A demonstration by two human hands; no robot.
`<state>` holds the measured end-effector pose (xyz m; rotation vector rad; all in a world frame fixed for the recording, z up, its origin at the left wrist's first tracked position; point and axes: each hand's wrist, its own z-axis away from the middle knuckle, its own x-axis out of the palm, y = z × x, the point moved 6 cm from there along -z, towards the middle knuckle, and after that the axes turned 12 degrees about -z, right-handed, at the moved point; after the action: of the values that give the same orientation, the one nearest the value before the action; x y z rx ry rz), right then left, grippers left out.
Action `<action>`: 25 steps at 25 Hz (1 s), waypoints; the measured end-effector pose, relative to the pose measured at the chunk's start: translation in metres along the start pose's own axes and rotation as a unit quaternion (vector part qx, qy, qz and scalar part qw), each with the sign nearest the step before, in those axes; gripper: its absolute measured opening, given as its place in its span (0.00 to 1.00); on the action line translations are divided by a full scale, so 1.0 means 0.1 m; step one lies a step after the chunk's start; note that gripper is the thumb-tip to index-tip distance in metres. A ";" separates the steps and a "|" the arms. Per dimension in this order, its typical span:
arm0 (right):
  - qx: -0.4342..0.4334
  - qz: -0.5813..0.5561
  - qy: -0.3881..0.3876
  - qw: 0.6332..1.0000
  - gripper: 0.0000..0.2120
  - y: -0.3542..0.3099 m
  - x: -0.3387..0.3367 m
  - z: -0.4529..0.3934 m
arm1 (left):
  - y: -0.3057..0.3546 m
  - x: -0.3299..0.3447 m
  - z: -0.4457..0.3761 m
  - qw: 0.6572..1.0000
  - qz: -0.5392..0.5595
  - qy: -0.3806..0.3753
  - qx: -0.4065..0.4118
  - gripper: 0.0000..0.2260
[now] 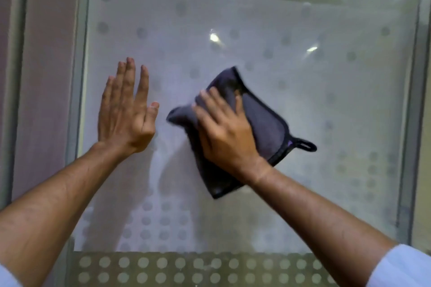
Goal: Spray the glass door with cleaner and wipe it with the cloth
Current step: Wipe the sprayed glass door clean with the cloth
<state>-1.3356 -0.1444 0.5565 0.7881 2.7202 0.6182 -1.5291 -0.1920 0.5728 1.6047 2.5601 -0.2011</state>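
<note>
Far left of the bracing hand: a metal door frame (pixel 16 77), upright, well apart from the fingers.

Left hand (pixel 124 109): flat, fingers straight and close together, thumb out to its right, holding nothing; apparently laid against the frosted glass door (pixel 326 100) to steady it, though actual contact with the pane cannot be told for certain.

Just right of that thumb: the dark grey microfibre cloth (pixel 268 128), black-edged, bunched at its near corner, a hanging loop sticking out on its far right side.

Right hand (pixel 225 128): spread over the cloth, fingers slightly bent, palm pressing it onto the glass; cloth edges showing above, right of and below the hand. Some blur on the cloth and fingers, so probably mid-stroke.

Behind and below both hands: dotted frosting on the pane, with a paler streaked patch between the two wrists, likely wet cleaner or a freshly wiped track. Under both forearms: a darker dotted band (pixel 186 268) running across the bottom.

No spray bottle in view.

Step in hand, as a judgement: wiping, with spraying seemingly done for this patch. Next move: carry the cloth in overlapping passes away from the left hand toward the right side of the pane, keeping even palm pressure, then up toward the smeared top area.
</note>
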 end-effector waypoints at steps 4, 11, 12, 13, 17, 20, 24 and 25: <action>-0.038 0.019 -0.065 0.997 0.17 0.12 -0.21 0.72 | 0.01 0.02 0.03 1.000 0.002 0.002 -0.010 0.34; 0.218 0.048 0.081 0.971 0.23 1.25 -0.82 0.41 | 0.06 0.03 0.10 1.000 0.000 0.006 -0.014 0.34; 0.240 0.039 0.096 0.965 0.23 1.24 -0.77 0.31 | 0.05 0.04 0.10 1.000 0.000 0.012 -0.017 0.34; 0.237 0.031 0.096 0.966 0.24 1.16 -0.70 0.22 | 0.04 0.06 0.09 1.000 0.002 0.018 -0.016 0.34; 0.083 -0.003 0.042 0.996 0.21 0.61 -0.43 0.43 | -0.02 0.25 0.10 0.999 0.022 0.045 -0.018 0.33; 0.049 0.002 -0.016 0.999 0.20 0.53 -0.48 0.95 | -0.09 0.49 0.11 0.997 0.047 0.052 -0.031 0.33; 0.177 0.016 0.035 0.984 0.25 1.14 -0.95 1.27 | -0.14 0.61 0.08 0.997 0.051 0.042 -0.027 0.33; 0.216 0.024 0.067 0.974 0.25 1.33 -1.08 1.26 | -0.13 0.57 0.09 0.997 0.055 0.041 -0.025 0.33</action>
<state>-1.1433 -0.0608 0.5187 0.9375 3.0132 0.0827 -1.5655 -0.1485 0.5553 1.7631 2.5039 -0.0613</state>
